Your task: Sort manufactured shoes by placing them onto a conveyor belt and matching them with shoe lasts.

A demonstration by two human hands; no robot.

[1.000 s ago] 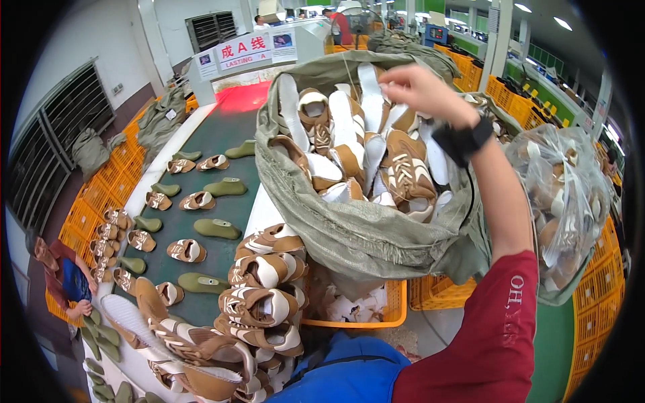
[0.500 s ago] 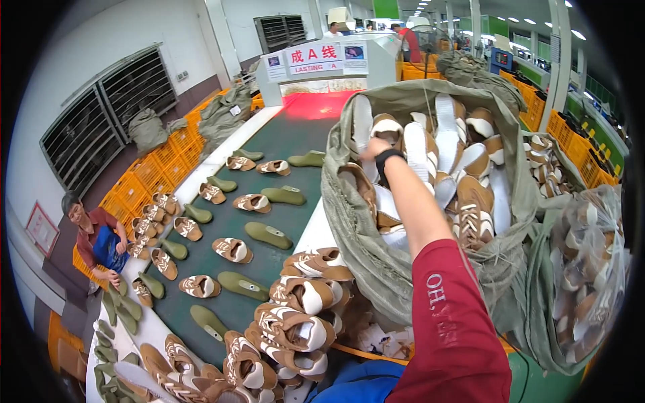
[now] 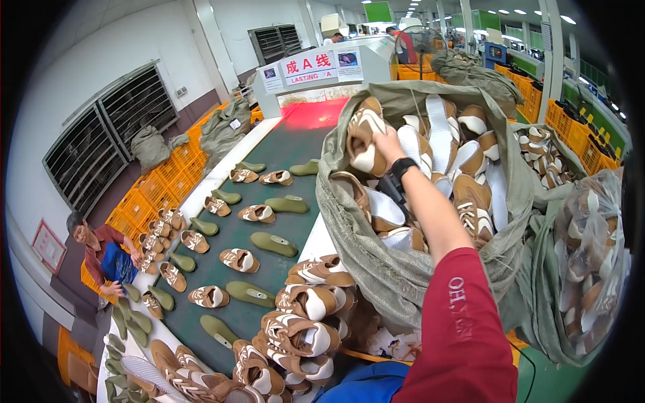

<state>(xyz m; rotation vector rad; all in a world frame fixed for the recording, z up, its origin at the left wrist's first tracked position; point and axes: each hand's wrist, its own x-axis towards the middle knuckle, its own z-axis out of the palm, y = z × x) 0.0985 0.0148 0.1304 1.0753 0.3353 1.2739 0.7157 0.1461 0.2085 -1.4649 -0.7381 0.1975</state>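
My right hand point(image 3: 388, 145), closed, grips a brown-and-white sneaker point(image 3: 363, 136) at the left side of a large grey-green woven sack point(image 3: 423, 269). The sneaker is tilted, its opening toward me. Beneath and beside it the sack is full of similar sneakers point(image 3: 471, 201), some turned with their pale soles point(image 3: 442, 127) up. A black band point(image 3: 402, 166) circles my right wrist, and something dark hangs under it. My left hand is out of the picture.
Left of the sack a dark green conveyor belt point(image 3: 306, 225) carries sneakers and olive shoe lasts point(image 3: 274, 244). More sneakers point(image 3: 300, 334) are piled at its near edge. A co-worker point(image 3: 107, 252) stands across the belt. Orange crates point(image 3: 158, 191) line the wall.
My right hand has lifted a sneaker from the left of the sack and now holds it above the others. The co-worker's hands have moved slightly.
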